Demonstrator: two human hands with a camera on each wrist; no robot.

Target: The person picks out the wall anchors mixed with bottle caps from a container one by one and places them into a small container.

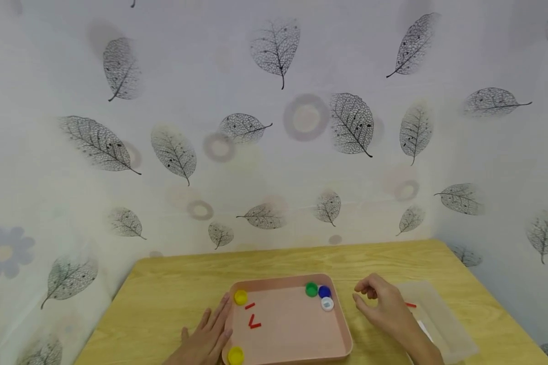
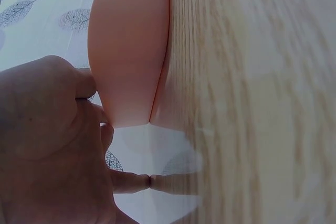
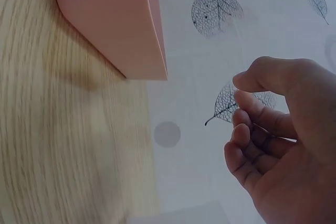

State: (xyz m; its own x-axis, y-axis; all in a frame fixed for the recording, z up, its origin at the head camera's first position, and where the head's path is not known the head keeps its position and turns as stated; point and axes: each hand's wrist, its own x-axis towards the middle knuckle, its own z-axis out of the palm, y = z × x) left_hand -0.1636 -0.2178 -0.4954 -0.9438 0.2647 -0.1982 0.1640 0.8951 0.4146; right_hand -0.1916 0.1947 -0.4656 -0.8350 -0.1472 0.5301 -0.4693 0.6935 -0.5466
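A pink tray (image 1: 292, 332) lies on the table with three short red sticks (image 1: 250, 305) at its left side. Two yellow caps (image 1: 240, 297) sit in its left corners. Toward the back right corner, a green cap (image 1: 311, 289), a blue cap (image 1: 324, 291) and a white cap (image 1: 327, 303) sit close together. My left hand (image 1: 204, 337) rests along the tray's left rim, fingers extended. To the right of the tray, my right hand (image 1: 383, 306) hovers with fingers loosely bent, and nothing shows between thumb and fingertips. Its wrist partly covers a pale translucent tray (image 1: 452, 329).
In the pale tray lie a red stick (image 1: 410, 304) and a white piece (image 1: 424, 330), partly hidden by the right forearm. The wooden table (image 1: 173, 284) ends at a wall (image 1: 274, 167) printed with leaves.
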